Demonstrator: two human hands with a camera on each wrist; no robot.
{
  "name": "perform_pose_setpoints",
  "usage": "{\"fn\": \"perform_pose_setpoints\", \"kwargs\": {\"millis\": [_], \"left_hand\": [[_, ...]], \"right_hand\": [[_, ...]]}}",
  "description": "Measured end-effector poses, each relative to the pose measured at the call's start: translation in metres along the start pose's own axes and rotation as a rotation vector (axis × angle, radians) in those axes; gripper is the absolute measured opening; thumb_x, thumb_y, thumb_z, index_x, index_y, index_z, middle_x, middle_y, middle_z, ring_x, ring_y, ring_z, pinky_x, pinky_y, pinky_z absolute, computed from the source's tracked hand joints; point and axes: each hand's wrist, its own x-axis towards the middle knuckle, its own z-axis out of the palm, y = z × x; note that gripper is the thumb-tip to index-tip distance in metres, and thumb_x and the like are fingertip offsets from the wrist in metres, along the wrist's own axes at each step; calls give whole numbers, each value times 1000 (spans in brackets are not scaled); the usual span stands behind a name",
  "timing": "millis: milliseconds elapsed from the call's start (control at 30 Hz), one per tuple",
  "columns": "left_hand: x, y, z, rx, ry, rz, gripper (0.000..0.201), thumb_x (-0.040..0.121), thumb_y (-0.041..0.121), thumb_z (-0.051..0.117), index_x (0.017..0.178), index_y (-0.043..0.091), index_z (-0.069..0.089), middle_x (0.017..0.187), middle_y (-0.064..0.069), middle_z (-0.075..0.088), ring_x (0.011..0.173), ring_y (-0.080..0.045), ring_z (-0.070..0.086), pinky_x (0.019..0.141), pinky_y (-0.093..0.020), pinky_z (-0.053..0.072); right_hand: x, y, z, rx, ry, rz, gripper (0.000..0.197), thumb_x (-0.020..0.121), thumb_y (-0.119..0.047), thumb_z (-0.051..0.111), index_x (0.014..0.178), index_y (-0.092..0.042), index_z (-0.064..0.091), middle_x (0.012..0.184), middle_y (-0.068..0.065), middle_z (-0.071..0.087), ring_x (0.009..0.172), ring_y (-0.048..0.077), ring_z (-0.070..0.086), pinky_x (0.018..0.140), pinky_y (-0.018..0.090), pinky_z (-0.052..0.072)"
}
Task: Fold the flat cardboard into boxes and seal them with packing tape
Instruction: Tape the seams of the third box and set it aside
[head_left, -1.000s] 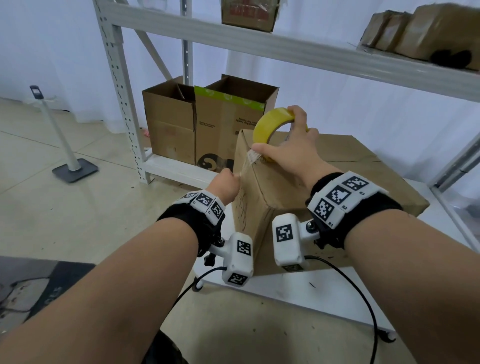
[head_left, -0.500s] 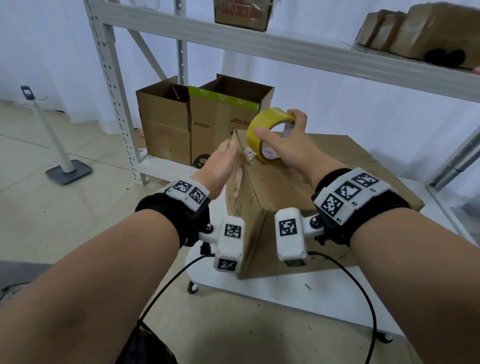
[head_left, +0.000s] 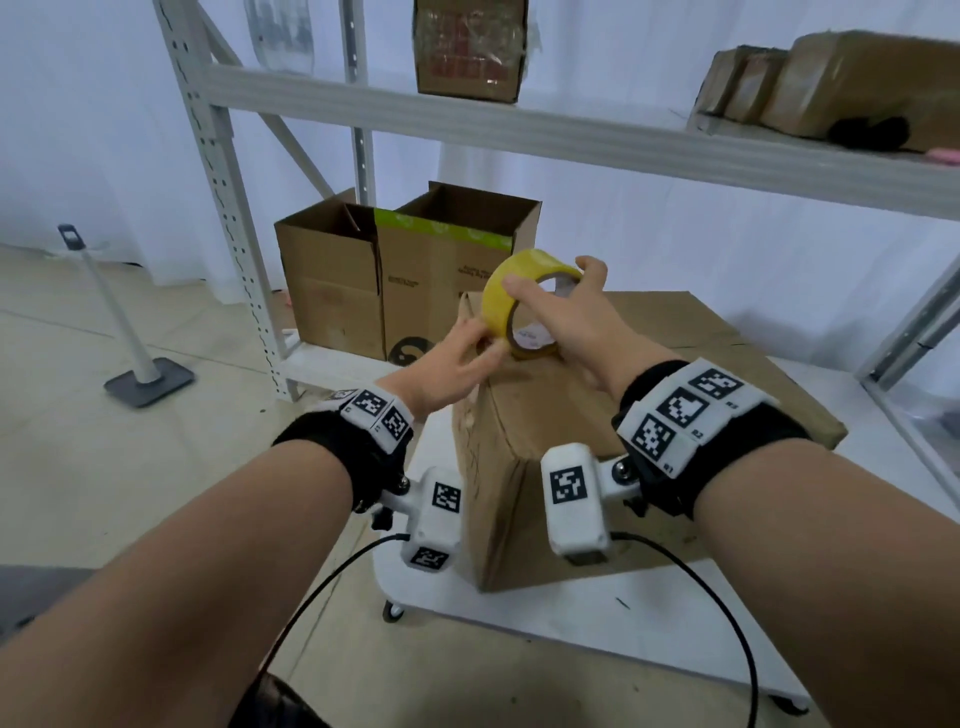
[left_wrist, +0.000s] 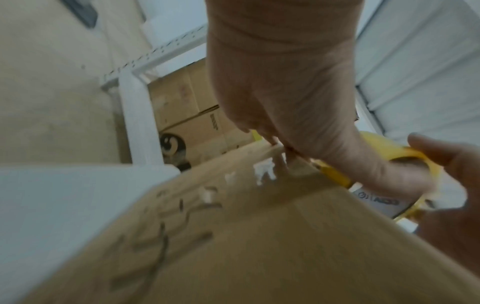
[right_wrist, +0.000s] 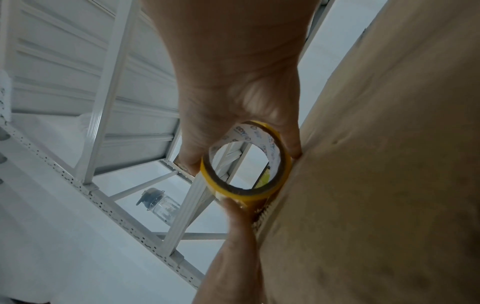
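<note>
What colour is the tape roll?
Yellow, with a white printed core; the tape roll shows best in the head view.

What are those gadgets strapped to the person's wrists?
Each bare forearm wears a black wristband topped by white blocks printed with black-and-white square markers. A small white camera housing bearing a similar marker hangs under each wrist, and a thin black cable trails from each. No sleeves or gloves.

Tape roll (head_left: 511, 291) is seen yellow, core printed white. Box (head_left: 561, 415) under it is plain brown; open box (head_left: 447, 280) behind it is banded green along the top edge.
</note>
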Motion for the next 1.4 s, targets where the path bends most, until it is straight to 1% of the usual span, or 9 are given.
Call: {"fn": "perform_pose_setpoints", "kwargs": {"millis": [100,233,300,433,733,867,1033,1233,1400], "left_hand": [[-1,2,-15,44,-126,7,48,83,50,67,124,31,52,123,13,54,118,-5,50,105,-31,38],[1,-5,-13,119,-36,-11,65,72,61,71,126,30,52,128,7,50,121,-11,47,109,-35,37],[2,-8,-9,141,5,-59,78,67,67,67,131,25,51,130,4,48,123,-14,45,109,-37,36],[0,-6,-5,185,53,-90,58,81,49,68,127,20,48,140,0,41,131,-17,37,112,-36,29],[-1,2,1,318,71,-73,41,99,47,40,126,17,51,147,-3,37,135,-20,33,113,-41,25],[2,6,1,319,85,-130,41,104,40,26,121,12,51,122,-5,47,123,-29,42,108,-46,32],[12,12,3,479,124,-252,27,98,44,37,120,32,48,118,7,43,119,-23,44,106,-48,30],[8,25,6,636,94,-256,40,101,43,32,138,31,41,140,-1,38,131,-27,37,113,-45,20],[18,36,5,859,8,-302,44,102,38,25,143,29,40,143,-3,36,134,-29,33,117,-46,13]], "right_hand": [[-1,-2,-3,9,10,21,98,79,-50,73,148,-25,8,143,9,36,118,24,46,99,39,44],[-2,-6,0,-22,69,-30,93,73,-46,80,143,-16,25,128,3,45,118,22,50,99,40,47],[-3,-7,5,-66,112,-62,92,71,-46,80,141,-18,29,127,2,44,118,22,48,99,38,46],[-1,-7,3,-157,222,-88,88,72,-44,78,142,-23,29,135,11,37,118,25,43,91,31,39],[3,19,-26,-317,344,-79,89,67,-44,78,140,-33,28,133,9,33,127,29,33,104,34,31],[0,22,-27,-323,326,-88,89,69,-39,77,141,-34,25,133,9,28,124,33,31,94,29,27],[-6,27,-26,-298,346,-115,88,71,-35,78,141,-33,25,135,9,26,124,32,30,91,26,23],[-8,24,-19,-207,310,-70,82,75,-33,72,140,-37,22,132,10,23,124,33,31,87,29,30],[-7,19,-23,-115,283,-19,80,76,-49,70,139,-37,21,121,8,27,117,32,42,93,35,40]]}}
